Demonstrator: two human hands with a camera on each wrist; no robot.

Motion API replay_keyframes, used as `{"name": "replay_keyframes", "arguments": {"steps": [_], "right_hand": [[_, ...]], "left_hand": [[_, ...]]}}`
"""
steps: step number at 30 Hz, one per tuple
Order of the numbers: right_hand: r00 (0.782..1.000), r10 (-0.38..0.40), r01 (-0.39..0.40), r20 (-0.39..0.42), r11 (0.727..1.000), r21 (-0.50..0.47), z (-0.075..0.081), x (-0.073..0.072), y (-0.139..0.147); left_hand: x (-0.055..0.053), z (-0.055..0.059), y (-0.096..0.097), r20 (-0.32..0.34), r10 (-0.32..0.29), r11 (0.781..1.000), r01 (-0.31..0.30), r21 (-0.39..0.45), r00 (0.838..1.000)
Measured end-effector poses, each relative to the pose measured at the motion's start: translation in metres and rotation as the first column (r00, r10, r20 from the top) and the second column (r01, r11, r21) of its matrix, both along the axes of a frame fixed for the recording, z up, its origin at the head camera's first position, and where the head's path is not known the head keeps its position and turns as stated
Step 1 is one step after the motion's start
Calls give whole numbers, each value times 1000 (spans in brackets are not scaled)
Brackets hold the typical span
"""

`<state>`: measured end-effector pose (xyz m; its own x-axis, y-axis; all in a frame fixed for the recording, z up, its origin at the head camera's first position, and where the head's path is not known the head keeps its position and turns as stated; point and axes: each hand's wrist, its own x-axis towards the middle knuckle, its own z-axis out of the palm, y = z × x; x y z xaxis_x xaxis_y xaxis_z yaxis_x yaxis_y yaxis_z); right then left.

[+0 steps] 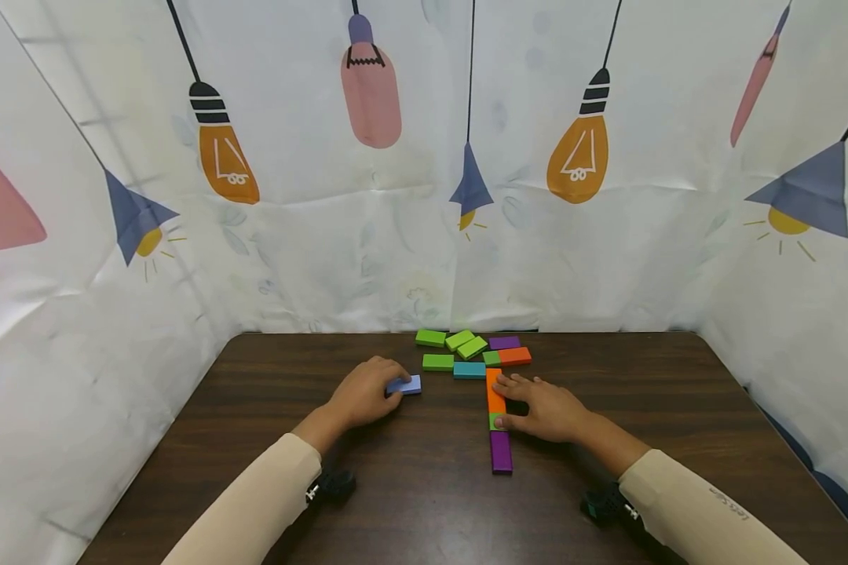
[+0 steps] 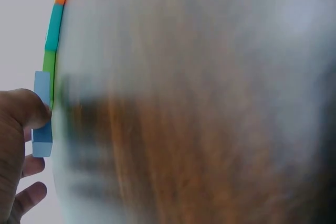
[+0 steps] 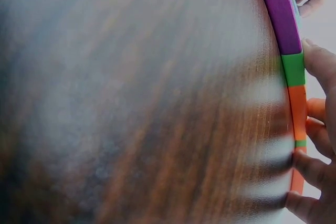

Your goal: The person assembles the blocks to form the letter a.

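Note:
My left hand pinches a light blue block low over the dark table, left of the other blocks. In the left wrist view the thumb presses the near side of that block, and other fingers show beyond it. My right hand rests beside a column of blocks, its fingers spread and relaxed. Its fingertips touch the orange block, and its thumb lies at the small green block. A purple block forms the column's near end. In the right wrist view the purple block, green and orange pieces line up end to end.
A teal block and a green block lie in a row left of the column's top. Behind are several loose green blocks, a purple block and a red-orange block. A printed curtain hangs behind the table.

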<state>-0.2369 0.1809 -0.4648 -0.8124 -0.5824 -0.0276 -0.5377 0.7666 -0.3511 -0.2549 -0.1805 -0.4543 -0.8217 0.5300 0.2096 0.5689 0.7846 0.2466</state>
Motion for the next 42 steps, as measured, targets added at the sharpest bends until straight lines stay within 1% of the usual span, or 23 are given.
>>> {"name": "replay_keyframes", "arguments": {"steps": [4, 9, 18, 27, 37, 42], "right_hand": [[1000, 0, 0, 3, 1000, -4, 0, 0, 0], [1000, -8, 8, 5, 1000, -1, 0, -1, 0], [1000, -9, 9, -5, 1000, 1, 0, -1, -1], [1000, -16, 16, -4, 1000, 2, 0, 0, -1], [1000, -22, 22, 5, 1000, 12, 0, -1, -2], [1000, -14, 14, -1, 1000, 3, 0, -2, -1]], "left_hand": [[6, 0, 6, -5, -55, 998, 55, 5, 998], [9, -2, 15, -19, -113, 994, 113, -6, 993], [18, 0, 29, -15, -188, 982, 188, -12, 982], [23, 0, 42, 7, -219, 975, 219, -41, 976], [27, -2, 55, 15, -233, 972, 233, -38, 972], [28, -1, 62, 15, -250, 967, 250, -37, 968]]}}
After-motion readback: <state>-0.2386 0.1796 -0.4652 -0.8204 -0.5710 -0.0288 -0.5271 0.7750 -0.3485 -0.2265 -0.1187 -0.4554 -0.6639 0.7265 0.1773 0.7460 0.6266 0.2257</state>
